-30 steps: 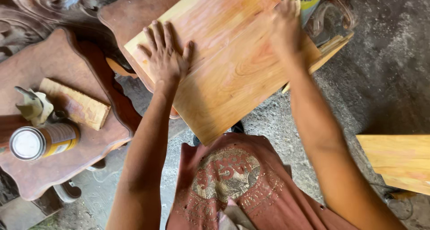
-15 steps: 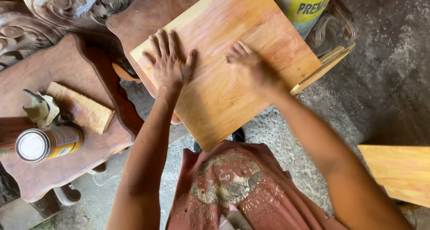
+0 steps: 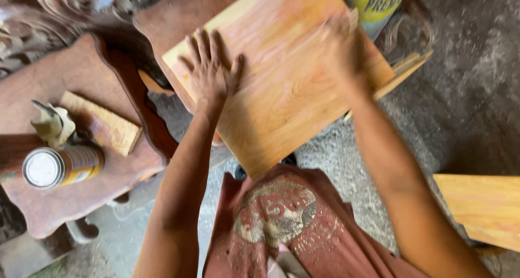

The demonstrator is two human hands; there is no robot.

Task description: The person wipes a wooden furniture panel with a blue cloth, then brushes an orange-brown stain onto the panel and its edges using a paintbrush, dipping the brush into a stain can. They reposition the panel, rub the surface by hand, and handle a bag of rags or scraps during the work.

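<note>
Pale, honey-coloured wood is filling the middle here: a square board (image 3: 281,83) is lying tilted across a dark carved stand (image 3: 179,12), and both hands are on it. The left hand (image 3: 211,72) is pressing flat near the board's near-left edge, fingers spread wide, gripping nothing. The right hand (image 3: 341,48) is blurring over the far-right part of the face; it is looking flat against the surface, but whether it is holding a rubbing pad underneath I cannot tell.

To my eye this is surface rubbing, and doing it well is meaning keeping that left palm firmly down so the board is not sliding, and stroking along the grain with even pressure right out to the edges.

Left of the left hand, a tin can (image 3: 59,167) is lying on its side on a reddish carved table (image 3: 65,207), lid facing us, contents hidden. Just beyond the right hand, a yellow bucket (image 3: 379,4) is peeking in, its inside out of sight.
</note>
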